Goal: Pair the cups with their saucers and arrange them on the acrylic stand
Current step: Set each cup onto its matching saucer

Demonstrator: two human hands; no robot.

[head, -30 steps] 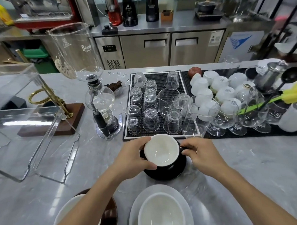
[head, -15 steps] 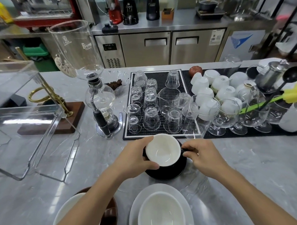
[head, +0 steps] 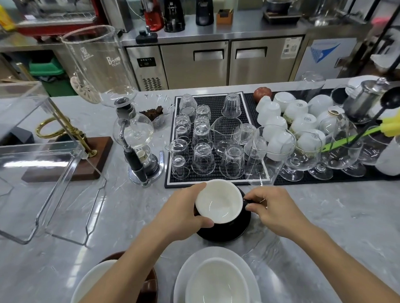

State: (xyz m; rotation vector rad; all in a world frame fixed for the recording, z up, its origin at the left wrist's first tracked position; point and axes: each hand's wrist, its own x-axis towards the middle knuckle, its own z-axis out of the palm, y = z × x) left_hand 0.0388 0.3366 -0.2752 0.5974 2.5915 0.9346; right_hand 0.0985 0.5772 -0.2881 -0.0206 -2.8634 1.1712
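While the black cup (head: 219,203) with its white inside stays on its black saucer (head: 225,230) at centre frame, barely shifted, the left hand (head: 182,212) curls round its rim and the right hand (head: 272,209) pinches the handle; this pair looks matched, ready for the clear stand (head: 33,167) at left on the bench (head: 328,225).

Tall glass siphon chamber (head: 96,62) in front of me: white print beginning with a large "B", remainder blurred, smaller line under it unreadable. Label on steel under-counter fridge (head: 290,46): print too small. Blue logo panel (head: 324,52): no legible words.
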